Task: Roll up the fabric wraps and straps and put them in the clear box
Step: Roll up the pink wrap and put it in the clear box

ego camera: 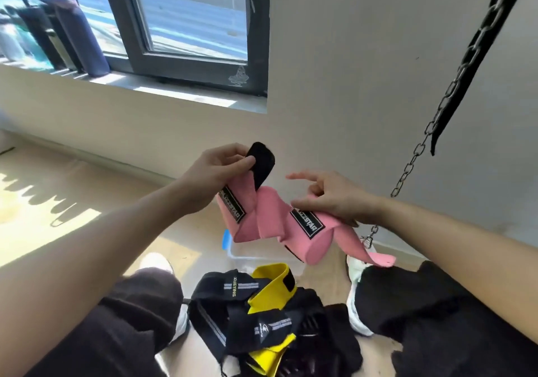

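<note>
Two pink wraps with black labels hang between my hands at mid-frame. My left hand (221,170) pinches the black velcro end of the left pink wrap (247,216), thumb on top. My right hand (329,196) grips the right pink wrap (317,234) from above, with its index finger stretched out to the left; the wrap's tail droops to the right. Directly below, mostly hidden by the pink wraps, lies the clear box (247,253) with a blue clip. On the floor between my legs lies a loose heap of black straps (233,309) and yellow wraps (273,283).
A metal chain (431,135) with a black strap hangs at the right, ending near my right wrist. My knees in dark trousers and white shoes flank the heap. A window with a ledge and rolled dark mats stands at the upper left.
</note>
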The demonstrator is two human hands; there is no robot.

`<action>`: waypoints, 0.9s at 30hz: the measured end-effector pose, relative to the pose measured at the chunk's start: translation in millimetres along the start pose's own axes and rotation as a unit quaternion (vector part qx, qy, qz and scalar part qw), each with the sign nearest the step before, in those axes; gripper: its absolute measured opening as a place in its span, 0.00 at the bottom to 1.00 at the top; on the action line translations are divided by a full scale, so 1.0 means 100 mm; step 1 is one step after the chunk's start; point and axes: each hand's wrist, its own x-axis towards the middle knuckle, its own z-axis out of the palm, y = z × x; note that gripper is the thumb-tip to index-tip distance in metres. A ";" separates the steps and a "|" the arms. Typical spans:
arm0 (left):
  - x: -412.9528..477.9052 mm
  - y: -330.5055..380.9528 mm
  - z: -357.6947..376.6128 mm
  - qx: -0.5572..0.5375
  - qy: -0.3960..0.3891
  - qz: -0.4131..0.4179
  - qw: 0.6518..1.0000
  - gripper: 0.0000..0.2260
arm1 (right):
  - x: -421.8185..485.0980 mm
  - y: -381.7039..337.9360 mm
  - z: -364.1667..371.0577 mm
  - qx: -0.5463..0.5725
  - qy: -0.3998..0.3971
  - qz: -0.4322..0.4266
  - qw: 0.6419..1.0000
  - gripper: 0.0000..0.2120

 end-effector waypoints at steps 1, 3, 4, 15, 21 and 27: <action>0.05 -0.03 -0.01 -0.017 -0.011 -0.006 1.000 0.08 | 0.06 0.03 0.04 0.033 -0.019 -0.006 0.999 0.23; 0.14 -0.11 -0.03 -0.032 -0.031 -0.017 0.999 0.09 | 0.17 0.08 0.12 0.086 -0.066 -0.013 0.994 0.21; 0.18 -0.17 -0.04 -0.033 -0.038 -0.022 0.999 0.08 | 0.22 0.11 0.16 0.093 -0.084 -0.018 0.992 0.19; 0.43 -0.59 -0.13 -0.013 -0.056 -0.048 0.997 0.07 | 0.58 0.34 0.52 0.132 -0.096 -0.008 0.987 0.01; 0.38 -0.62 -0.53 -0.007 0.083 -0.082 0.993 0.04 | 0.51 0.75 0.41 0.055 -0.081 0.073 0.992 0.07; 0.22 -0.91 -0.29 0.185 -0.037 -0.147 0.971 0.04 | 0.61 0.60 0.20 0.060 -0.157 0.071 0.983 0.19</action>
